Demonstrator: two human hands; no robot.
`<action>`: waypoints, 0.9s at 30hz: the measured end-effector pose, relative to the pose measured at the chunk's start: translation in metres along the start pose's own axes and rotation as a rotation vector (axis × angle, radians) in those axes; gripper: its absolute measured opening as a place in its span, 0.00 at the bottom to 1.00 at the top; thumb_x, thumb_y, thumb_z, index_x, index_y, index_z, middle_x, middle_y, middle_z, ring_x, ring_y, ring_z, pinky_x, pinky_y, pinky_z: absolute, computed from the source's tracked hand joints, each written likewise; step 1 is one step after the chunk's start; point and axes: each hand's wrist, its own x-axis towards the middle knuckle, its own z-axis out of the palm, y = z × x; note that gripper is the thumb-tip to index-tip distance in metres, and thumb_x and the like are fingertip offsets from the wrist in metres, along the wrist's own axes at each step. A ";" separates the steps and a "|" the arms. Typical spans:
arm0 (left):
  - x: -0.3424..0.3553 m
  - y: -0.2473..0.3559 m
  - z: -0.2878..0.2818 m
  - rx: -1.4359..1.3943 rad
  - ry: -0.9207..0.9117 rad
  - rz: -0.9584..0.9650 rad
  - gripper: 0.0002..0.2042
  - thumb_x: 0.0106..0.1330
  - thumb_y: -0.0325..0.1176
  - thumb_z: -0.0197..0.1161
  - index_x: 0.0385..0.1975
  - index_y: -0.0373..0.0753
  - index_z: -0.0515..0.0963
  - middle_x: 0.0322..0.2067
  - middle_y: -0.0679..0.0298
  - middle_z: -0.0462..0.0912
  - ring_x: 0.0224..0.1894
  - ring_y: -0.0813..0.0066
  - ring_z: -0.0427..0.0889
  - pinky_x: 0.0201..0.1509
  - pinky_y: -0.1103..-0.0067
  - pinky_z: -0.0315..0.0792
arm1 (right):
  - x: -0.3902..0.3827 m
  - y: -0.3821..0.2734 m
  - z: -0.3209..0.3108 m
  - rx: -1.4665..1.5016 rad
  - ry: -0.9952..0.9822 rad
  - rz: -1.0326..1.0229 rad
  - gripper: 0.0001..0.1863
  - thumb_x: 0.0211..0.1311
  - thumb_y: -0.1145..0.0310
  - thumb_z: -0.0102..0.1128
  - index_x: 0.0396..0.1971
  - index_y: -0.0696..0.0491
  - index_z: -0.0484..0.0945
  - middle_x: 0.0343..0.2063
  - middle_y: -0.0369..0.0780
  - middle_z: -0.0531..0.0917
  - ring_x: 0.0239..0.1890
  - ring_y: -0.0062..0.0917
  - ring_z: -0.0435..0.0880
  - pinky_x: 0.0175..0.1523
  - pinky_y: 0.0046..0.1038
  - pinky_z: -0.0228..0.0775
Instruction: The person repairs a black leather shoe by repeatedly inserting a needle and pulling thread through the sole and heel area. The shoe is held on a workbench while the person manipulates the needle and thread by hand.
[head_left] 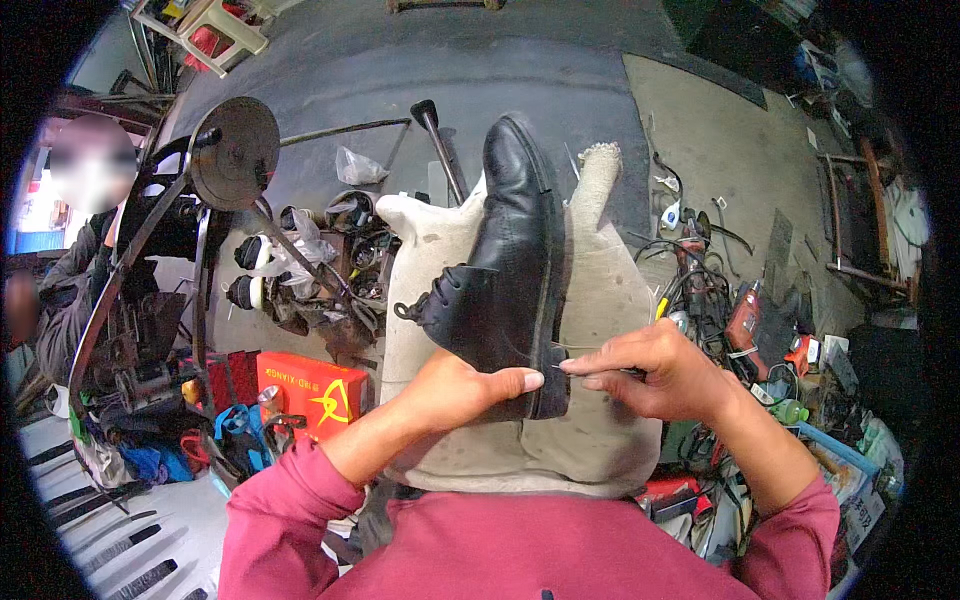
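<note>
Shoe (515, 240) on its side, heel (552, 398) toward the pale cloth (612, 450)'s near edge, needs your left hand (462, 388) gripping firmly while your right hand (662, 374), pinching a slim tool (562, 367), works squarely, clear of your left thumb (518, 381).

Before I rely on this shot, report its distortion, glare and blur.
Head view: fisheye framing, with the corners blacked out; head view: soft shine on the toe of the black leather lace-up shoe, while the bare right hand reads fairly clearly; head view, far left: the person in dark clothing has a blurred head amid washed-out light.
</note>
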 end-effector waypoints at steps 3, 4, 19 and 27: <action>0.000 -0.001 -0.006 0.074 -0.014 -0.008 0.29 0.59 0.34 0.72 0.59 0.31 0.71 0.52 0.59 0.80 0.52 0.71 0.77 0.62 0.72 0.69 | 0.004 -0.005 0.004 0.039 0.018 0.081 0.14 0.57 0.76 0.66 0.45 0.52 0.86 0.27 0.46 0.86 0.27 0.36 0.86 0.33 0.30 0.75; 0.002 -0.003 -0.008 0.105 -0.018 0.030 0.29 0.59 0.34 0.72 0.59 0.30 0.71 0.52 0.59 0.80 0.52 0.70 0.77 0.62 0.72 0.69 | 0.003 -0.007 0.008 0.048 0.045 0.108 0.14 0.57 0.77 0.66 0.44 0.52 0.86 0.26 0.45 0.85 0.25 0.33 0.85 0.32 0.29 0.74; 0.061 -0.054 -0.015 0.458 -0.357 -0.442 0.38 0.61 0.68 0.58 0.56 0.38 0.78 0.53 0.45 0.80 0.60 0.58 0.76 0.63 0.67 0.69 | 0.034 -0.050 0.014 0.071 0.177 0.339 0.09 0.64 0.77 0.61 0.43 0.56 0.85 0.28 0.40 0.88 0.27 0.19 0.85 0.34 0.23 0.76; 0.067 -0.084 0.002 0.430 -0.191 -0.179 0.36 0.65 0.67 0.53 0.42 0.33 0.83 0.42 0.47 0.85 0.49 0.57 0.81 0.54 0.70 0.73 | 0.038 -0.045 0.009 0.267 0.201 0.571 0.09 0.64 0.76 0.64 0.43 0.58 0.86 0.22 0.35 0.84 0.22 0.14 0.77 0.29 0.21 0.70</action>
